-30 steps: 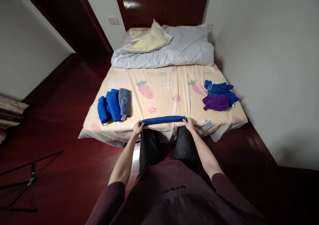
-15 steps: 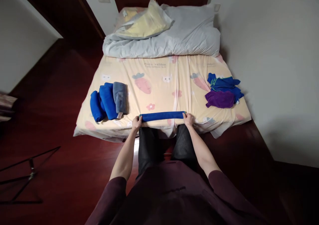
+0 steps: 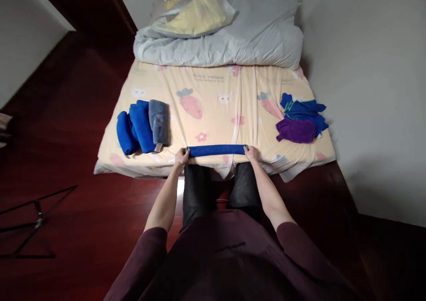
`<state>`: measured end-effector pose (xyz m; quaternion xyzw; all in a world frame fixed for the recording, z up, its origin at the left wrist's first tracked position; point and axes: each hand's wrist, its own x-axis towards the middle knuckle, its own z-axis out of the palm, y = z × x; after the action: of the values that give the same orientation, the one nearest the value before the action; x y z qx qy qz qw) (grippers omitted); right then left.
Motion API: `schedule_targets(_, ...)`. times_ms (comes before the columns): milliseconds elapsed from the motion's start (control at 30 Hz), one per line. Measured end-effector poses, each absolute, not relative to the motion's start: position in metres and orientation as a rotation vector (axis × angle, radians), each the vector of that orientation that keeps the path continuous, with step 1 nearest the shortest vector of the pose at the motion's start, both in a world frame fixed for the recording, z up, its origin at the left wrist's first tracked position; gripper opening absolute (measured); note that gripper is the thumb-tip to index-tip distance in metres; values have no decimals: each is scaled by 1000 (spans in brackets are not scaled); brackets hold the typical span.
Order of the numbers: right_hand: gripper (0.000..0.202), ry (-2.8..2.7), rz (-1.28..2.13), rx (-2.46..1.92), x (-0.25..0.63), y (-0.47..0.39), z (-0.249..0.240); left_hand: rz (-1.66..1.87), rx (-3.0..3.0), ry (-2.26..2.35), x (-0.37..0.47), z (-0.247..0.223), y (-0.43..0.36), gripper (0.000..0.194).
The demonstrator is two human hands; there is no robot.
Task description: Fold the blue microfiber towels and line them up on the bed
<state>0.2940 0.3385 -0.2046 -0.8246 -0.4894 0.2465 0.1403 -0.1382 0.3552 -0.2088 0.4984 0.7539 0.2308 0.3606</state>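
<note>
A blue towel (image 3: pixel 217 150), folded into a long narrow strip, lies level across the near edge of the bed. My left hand (image 3: pixel 182 156) pinches its left end, and my right hand (image 3: pixel 250 153) grips the right end. Left of my left hand sit several rolled towels: blue rolls (image 3: pixel 142 128) and a grey roll (image 3: pixel 159 122) with a small tag at its lower end. To the right of my right hand, a crumpled purple towel (image 3: pixel 297 130) lies against loose blue towels (image 3: pixel 304 109) with green edging.
The bed (image 3: pixel 213 110) has a pale yellow cover with carrot prints under thin clear sheeting. A grey quilt (image 3: pixel 259 39) and a yellow pillow (image 3: pixel 193 19) are at its far end. A black metal stand (image 3: pixel 38 216) is on the red-brown floor at left; a wall (image 3: pixel 362 92) rises at right.
The view has shifted slightly, with the bed's far end higher in the picture. Both hands still hold the ends of the blue towel strip, which looks much the same.
</note>
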Motion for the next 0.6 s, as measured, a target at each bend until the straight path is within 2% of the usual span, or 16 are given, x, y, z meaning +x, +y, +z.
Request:
schedule_targets(200,24,-1385,726,-2375,293,333,-187,700,1199,1894,-142,-176,344,28)
schedule_targets(367,33,-1378,728,-2257,313,314,-186,886,1038,1857,-137,-164,305,35)
schedule_targets(600,39,-1359,720,-2007,327,287,-201,960,529,1444,-69,-175,262,18)
